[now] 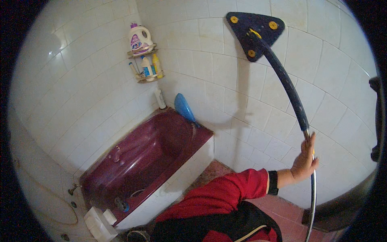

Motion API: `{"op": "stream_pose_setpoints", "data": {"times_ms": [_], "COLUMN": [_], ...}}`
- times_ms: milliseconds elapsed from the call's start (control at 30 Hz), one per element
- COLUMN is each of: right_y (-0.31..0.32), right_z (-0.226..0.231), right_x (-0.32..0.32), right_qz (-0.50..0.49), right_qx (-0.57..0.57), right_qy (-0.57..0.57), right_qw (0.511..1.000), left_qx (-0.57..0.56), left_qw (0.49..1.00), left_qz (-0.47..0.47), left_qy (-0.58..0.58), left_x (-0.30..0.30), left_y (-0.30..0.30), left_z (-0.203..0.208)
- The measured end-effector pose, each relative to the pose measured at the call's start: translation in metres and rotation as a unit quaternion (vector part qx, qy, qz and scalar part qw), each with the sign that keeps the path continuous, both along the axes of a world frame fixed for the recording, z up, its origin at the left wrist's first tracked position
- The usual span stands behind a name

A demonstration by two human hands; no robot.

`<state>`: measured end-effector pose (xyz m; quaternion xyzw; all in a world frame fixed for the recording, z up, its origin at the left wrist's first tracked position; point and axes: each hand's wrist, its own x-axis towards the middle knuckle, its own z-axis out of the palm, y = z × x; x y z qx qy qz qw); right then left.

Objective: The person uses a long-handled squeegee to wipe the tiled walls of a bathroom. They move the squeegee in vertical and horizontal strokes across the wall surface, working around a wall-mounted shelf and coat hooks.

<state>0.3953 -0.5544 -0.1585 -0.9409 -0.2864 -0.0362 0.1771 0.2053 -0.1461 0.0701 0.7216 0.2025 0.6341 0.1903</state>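
Observation:
A triangular cleaning mop is raised against the white tiled wall. Its dark flat head [264, 26], with yellow round knobs at the corners, lies on the tiles high up. From the head a long handle [296, 101] runs down to the right, dark sleeved above and bare shiny metal below. My left hand [304, 161], reaching across from a red sleeve with a black cuff, is round the metal part just under the dark sleeve. The handle's lower end leaves the picture at the bottom. My right hand is not visible.
A dark red bathtub [177, 171] fills the left corner, with a blue basin [184, 107] propped at its far end. Above hangs a corner shelf [151, 78] with bottles, including a large detergent jug [140, 40]. A white box-like object [98, 226] is at lower left. Dark objects edge the right.

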Motion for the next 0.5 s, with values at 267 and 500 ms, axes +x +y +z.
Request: {"op": "stream_pose_setpoints", "data": {"times_ms": [267, 500], "right_y": [0.043, 0.192], "right_z": [0.046, 0.107], "right_x": [-0.071, -0.134], "right_qz": [0.035, 0.214], "right_qx": [-0.016, 0.112], "right_qy": [0.041, -0.117], "right_qw": [0.998, 0.963], "left_qx": [-0.046, -0.088], "left_qw": [0.997, 0.99], "left_qz": [-0.035, 0.061], "left_qy": [-0.053, -0.094], "left_x": [-0.08, -0.223], "left_y": [0.051, 0.172], "left_z": [0.017, 0.028]}}
